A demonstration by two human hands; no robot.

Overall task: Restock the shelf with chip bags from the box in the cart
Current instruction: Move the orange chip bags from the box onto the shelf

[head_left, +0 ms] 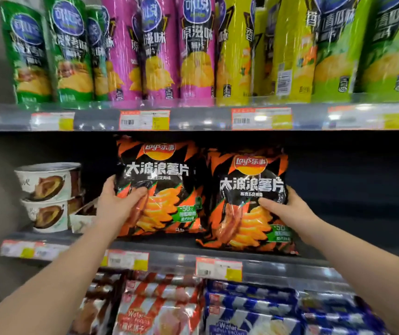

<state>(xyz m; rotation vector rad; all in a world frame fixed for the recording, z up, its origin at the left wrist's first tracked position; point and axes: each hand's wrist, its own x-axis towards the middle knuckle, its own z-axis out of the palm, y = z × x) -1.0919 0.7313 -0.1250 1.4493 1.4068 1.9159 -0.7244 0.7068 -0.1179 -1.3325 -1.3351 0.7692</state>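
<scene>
**Position.** The left hand (118, 204) grips the left edge of 1 black-and-orange foil chip bag (167, 175). Its fingers (110, 183) are curled behind the pack and the thumb is pressed on the front. The right hand (290, 209) holds the right edge of a 2nd, identical black-and-orange chip bag (246, 213) in the same way. Both bags stand upright, faces forward, on the grey metal middle shelf (278, 264), with their inner edges touching or just overlapping. The right bag sits nearer the front lip and leans slightly. Whether its base bears fully on the shelf cannot be told. The box and the cart are out of view.

**Surroundings.** A stack of white paper dessert cups (46, 197) stands just beside the left bag. To the right of the right bag the shelf is dark and appears unfilled.

**Step in hand, as judged.** The 2 bags are being seated.

**Recommendations.**
- Push both bags back together so their faces line up, with bases flat behind the lip.
- Keep the grip on the edge seams and keep it light, since squeezing the middle would likely crush the chips.
- Keep the left bag off the cups.
- Release only once each bag stands by itself.
- Fill rightward with later bags.
</scene>
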